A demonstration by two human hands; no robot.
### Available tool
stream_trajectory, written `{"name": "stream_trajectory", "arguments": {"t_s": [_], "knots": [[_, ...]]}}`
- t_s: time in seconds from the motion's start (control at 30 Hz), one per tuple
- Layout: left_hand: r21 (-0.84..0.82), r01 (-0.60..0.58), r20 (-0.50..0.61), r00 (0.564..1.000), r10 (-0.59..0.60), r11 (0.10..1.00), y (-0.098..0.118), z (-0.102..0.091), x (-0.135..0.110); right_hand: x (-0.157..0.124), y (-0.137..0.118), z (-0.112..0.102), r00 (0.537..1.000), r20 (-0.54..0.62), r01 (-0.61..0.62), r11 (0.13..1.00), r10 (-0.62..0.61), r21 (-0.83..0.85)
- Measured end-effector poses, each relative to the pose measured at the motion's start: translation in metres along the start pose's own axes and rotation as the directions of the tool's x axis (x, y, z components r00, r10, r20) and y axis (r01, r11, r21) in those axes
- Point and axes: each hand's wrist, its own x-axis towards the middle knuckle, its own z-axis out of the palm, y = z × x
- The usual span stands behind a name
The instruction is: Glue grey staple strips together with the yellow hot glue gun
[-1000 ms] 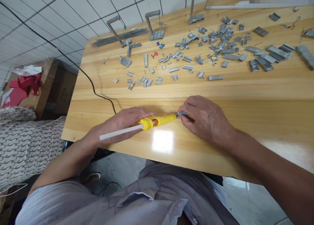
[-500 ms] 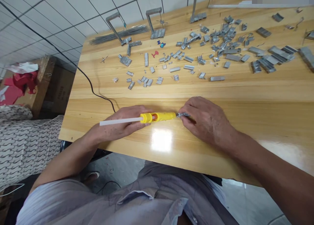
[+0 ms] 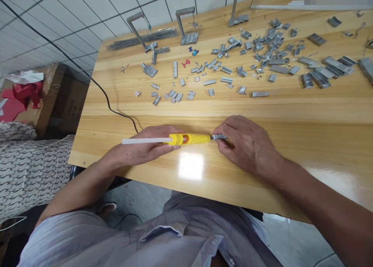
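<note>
My left hand (image 3: 151,144) is closed around a yellow glue gun (image 3: 198,138), which lies level with its nozzle to the right. From the gun's back end a white glue stick (image 3: 145,141) sticks out over my wrist. My right hand (image 3: 244,142) pinches a small grey metal piece (image 3: 220,136) between thumb and fingers. The nozzle meets the left end of this piece, or sits right beside it. Much of the metal piece is hidden by my fingers, and the gun's handle is under my left hand.
Many small grey metal pieces (image 3: 268,45) are scattered across the back of the wooden table (image 3: 116,92). Bent metal frames (image 3: 185,26) and a bundle of thin rods (image 3: 142,39) stand by the tiled wall. A black cord (image 3: 101,90) runs toward my left hand.
Both hands keep nearly the same pose, with the glue gun still against or close to the metal piece. The whole view has shifted slightly.
</note>
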Motion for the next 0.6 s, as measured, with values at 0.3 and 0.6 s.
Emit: {"name": "stream_trajectory", "arguments": {"t_s": [0.3, 0.6], "knots": [[-0.029, 0.033, 0.001, 0.999, -0.033, 0.999, -0.0007, 0.0016, -0.0006, -0.0010, 0.0001, 0.0016, 1.000, -0.022, 0.009, 1.000, -0.009, -0.006], [-0.124, 0.287, 0.156, 0.951, -0.267, 0.950, 0.0014, -0.0075, 0.0055, -0.0003, -0.0003, -0.0001, 1.000, 0.008, -0.011, 1.000, 0.011, -0.005]]}}
